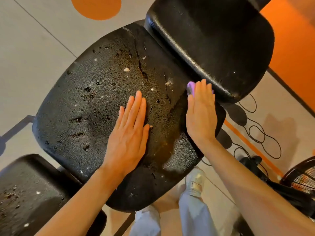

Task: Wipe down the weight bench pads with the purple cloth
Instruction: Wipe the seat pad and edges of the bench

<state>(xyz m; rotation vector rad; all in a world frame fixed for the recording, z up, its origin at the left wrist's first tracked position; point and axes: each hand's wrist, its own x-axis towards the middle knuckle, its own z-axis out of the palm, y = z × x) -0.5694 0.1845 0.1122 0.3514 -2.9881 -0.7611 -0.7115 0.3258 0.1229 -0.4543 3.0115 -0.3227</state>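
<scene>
1. I see three black pads from above: a big middle pad, a back pad at upper right, and a third pad at lower left.
2. The middle pad is worn: cracked vinyl, pale flecks, and a wet-looking sheen on its near right part.
3. My left hand lies flat on the middle pad, fingers straight and close together, palm down. It holds nothing.
4. My right hand lies flat at the right edge of the middle pad, fingers straight, tips reaching the seam where the back pad begins.
5. The cloth is under the right fingertips; only a small purple fold shows past the forefinger side, plus a sliver by the little finger. The hand presses on it rather than gripping it, as far as I can judge; most of the cloth is hidden.
6. The two hands are near each other but apart, with bare pad between them.
7. Below the pads: grey floor with an orange circle at top, black cords looped at right, a fan grille at the right edge.
8. My legs in pale trousers and one shoe show below the middle pad.
</scene>
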